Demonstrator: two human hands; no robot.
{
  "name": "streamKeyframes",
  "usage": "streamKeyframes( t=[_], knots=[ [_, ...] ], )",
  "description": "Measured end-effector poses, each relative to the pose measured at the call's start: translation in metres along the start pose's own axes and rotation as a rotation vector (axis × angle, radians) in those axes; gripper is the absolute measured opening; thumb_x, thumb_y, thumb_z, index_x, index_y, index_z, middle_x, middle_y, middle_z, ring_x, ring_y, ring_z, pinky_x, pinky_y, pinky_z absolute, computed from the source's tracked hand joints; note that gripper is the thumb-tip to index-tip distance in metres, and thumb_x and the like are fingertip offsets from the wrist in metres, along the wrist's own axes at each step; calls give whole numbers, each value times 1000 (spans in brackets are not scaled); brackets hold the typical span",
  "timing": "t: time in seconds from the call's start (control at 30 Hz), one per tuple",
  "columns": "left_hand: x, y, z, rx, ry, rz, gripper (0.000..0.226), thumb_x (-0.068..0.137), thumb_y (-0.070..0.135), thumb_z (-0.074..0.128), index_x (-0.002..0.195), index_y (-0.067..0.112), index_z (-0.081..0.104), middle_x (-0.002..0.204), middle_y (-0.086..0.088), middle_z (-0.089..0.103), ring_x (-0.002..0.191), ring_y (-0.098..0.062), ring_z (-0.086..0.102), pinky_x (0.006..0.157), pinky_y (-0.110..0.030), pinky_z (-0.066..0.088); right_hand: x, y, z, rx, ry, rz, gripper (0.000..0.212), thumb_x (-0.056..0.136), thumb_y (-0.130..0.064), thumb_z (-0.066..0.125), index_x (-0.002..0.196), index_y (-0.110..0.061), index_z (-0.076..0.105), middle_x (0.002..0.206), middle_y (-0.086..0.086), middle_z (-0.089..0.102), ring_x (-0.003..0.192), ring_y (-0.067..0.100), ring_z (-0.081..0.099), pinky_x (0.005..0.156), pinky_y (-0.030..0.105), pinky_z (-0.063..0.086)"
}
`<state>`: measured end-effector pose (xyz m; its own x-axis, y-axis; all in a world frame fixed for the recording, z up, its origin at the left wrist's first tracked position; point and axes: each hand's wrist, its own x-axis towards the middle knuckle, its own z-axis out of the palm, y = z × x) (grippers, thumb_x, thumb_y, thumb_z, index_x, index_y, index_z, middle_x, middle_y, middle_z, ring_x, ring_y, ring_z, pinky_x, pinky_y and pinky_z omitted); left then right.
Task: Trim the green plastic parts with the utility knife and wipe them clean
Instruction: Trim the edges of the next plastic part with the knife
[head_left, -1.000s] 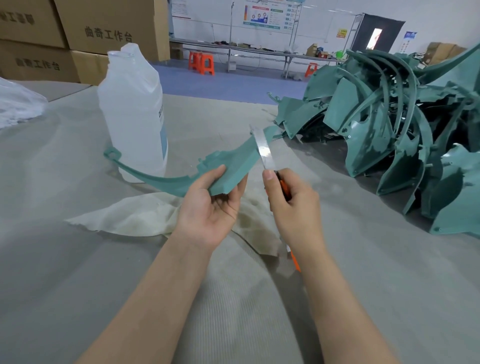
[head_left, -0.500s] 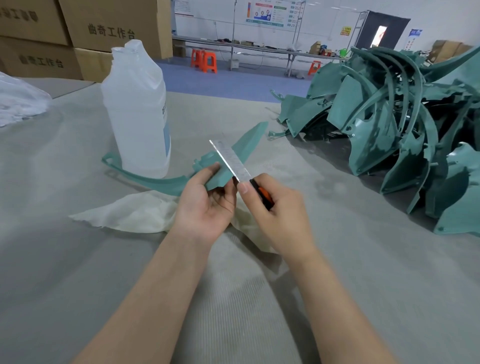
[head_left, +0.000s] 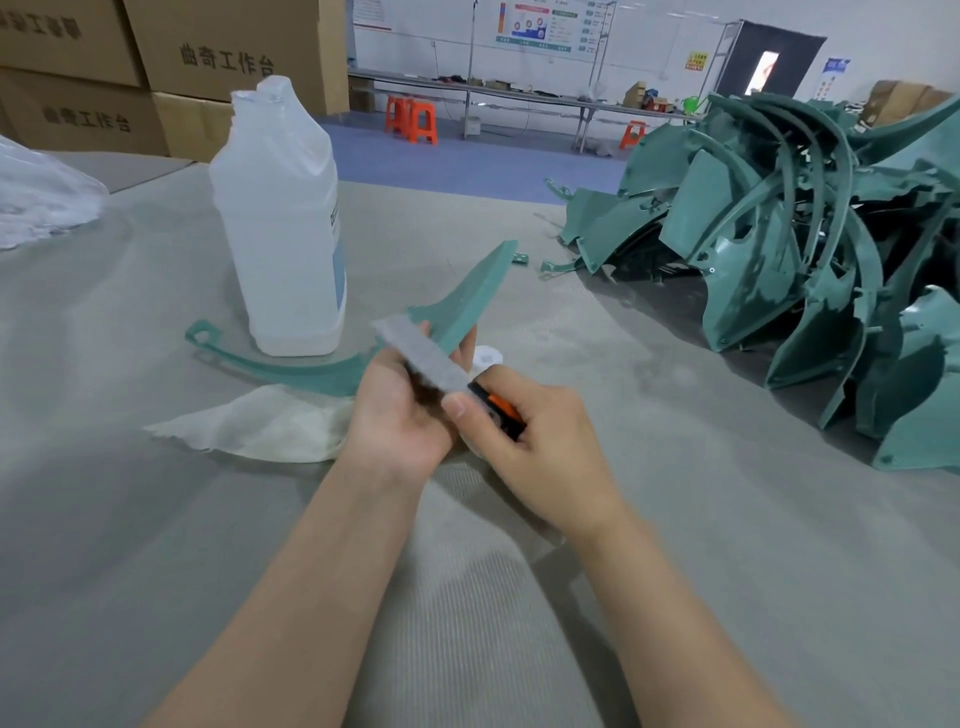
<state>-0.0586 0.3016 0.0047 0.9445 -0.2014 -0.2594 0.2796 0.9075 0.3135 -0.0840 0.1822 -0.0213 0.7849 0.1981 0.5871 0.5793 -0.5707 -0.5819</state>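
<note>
1. Head view, location: the green part (head_left: 470, 293) is held over mid-counter (head_left: 156, 519), closer to the far edge than the near edge. Its thin tail runs left past the foot of the bottle (head_left: 285, 234). Its wide tip points toward the far-right corner. Can't tell if the tail end touches the counter.
2. Head view, grips:
   - The left grip (head_left: 400, 415) grasps the part at mid-length, fingers curled round it from below.
   - The right grip (head_left: 540, 441) is clenched on the orange handle of the utility knife (head_left: 423, 361), one fingertip up by the blade base.
   - The blade is run out long and crosses the left grip's fingers.
3. Handling (est.):
   - The part is prob. light, thin moulded plastic. The tail likely flexes; the wide section is stiffer.
   - Take hold on the wide section, close to the cut zone, so the edge won't spring.
   - The surface looks smooth and may slip.
   - A long blade ext. can bend, and the left fingers sit near its path.
4. Head view, other items: the cloth (head_left: 260, 426) lies flat under and left of the grips, ready for the wipe step. The pile of green parts (head_left: 805, 249) sits along the right edge.
5. Hidden/unclear:
   - The blade is blurred, and the blade-to-part contact pt is covered.
   - Most of the knife handle is inside the right grip.
   - The pile is cut off at the frame's right.
   - A white round item (head_left: 488, 357) behind the grips can't be identified.
</note>
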Motion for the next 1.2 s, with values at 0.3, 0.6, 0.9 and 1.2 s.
streamKeyframes(
  t=[0.3, 0.6, 0.9, 1.2],
  knots=[
    [4, -11, 6, 35, 41, 242, 33, 100, 27, 46, 122, 6, 57, 104, -9, 67, 85, -19, 63, 78, -29, 56, 7, -4, -11, 320, 238, 265, 36, 83, -50, 63, 80, -15, 54, 56, -5, 51, 54, 4, 43, 52, 20, 38],
    [0, -28, 0, 863, -194, 360, 23, 89, 28, 60, 110, 19, 65, 110, -2, 71, 102, -19, 67, 89, -35, 52, 15, -4, -26, 869, 346, 568, 5, 93, -7, 59, 95, -12, 59, 54, -2, 50, 40, 9, 39, 40, 18, 34],
    [-3, -23, 2, 752, -164, 209, 47, 70, 54, 67, 100, 18, 65, 77, -2, 70, 61, -11, 63, 55, -21, 51, 17, 12, -43, 1028, 472, 643, 5, 94, -7, 59, 89, -9, 61, 52, -5, 52, 38, 6, 40, 39, 16, 34],
    [-2, -31, 1, 435, 97, 246, 8, 90, 8, 57, 95, 8, 63, 69, -4, 67, 51, -7, 61, 51, -17, 51, 14, 17, -34, 694, 371, 569, 23, 94, -35, 61, 88, -13, 57, 60, -9, 59, 42, 8, 41, 43, 19, 35]
  ],
)
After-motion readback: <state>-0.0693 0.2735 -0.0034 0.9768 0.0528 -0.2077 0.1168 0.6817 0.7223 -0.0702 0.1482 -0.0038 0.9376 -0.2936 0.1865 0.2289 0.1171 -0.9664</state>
